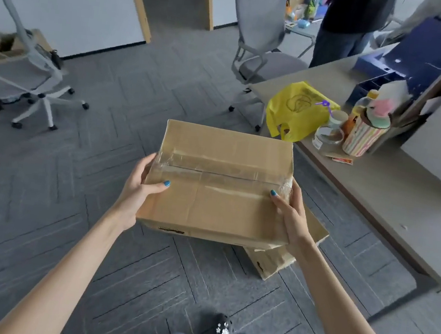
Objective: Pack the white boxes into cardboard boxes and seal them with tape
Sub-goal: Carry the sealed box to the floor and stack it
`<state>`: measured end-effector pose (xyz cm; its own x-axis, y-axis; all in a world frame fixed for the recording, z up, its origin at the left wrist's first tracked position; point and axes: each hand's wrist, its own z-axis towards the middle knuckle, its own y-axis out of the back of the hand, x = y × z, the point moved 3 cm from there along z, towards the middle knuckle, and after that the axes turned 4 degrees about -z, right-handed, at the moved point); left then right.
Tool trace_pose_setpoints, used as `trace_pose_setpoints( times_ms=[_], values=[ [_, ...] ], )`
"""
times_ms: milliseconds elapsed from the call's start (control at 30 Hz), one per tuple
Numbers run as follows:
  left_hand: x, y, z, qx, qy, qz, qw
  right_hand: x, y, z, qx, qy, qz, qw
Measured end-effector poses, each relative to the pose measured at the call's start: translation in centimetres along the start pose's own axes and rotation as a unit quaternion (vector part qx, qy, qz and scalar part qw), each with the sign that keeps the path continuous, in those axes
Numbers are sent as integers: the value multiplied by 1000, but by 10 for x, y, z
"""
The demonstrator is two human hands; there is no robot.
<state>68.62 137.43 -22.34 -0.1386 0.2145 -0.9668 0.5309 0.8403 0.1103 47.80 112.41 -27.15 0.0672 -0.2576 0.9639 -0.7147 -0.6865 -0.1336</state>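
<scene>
step: likely stacking sealed box [218,194] | left grip [138,187], right grip [290,212]: each holding a box side, thumbs on top | box: between grips, over second box [283,259] | tip: keep level, lower squarely

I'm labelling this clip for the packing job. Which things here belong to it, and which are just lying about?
Job: taped cardboard box, gripped by left hand and right hand; second cardboard box on the floor below it.
Lying about: yellow bag, striped cup and glass jar on the desk; grey chair; white-framed chair; blue tray.
</scene>
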Motion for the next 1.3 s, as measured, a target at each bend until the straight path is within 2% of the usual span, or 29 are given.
trace_pose_setpoints(
  times_ms=[267,500,767,967,1300],
  values=[
    [-5,-7,106,153,10,38,987,-17,-19,5,-143,-8,31,989],
    [-3,-7,182,318,5,96,943,-57,-72,-16,-289,4,72,955],
    [38,2,216,399,5,126,908,-117,-120,-36,-358,3,94,929],
    [138,-13,231,413,25,145,899,-222,-113,-32,-388,-16,85,918],
    [403,-50,285,430,15,178,885,-488,-73,10,-404,-14,98,909]
  ],
)
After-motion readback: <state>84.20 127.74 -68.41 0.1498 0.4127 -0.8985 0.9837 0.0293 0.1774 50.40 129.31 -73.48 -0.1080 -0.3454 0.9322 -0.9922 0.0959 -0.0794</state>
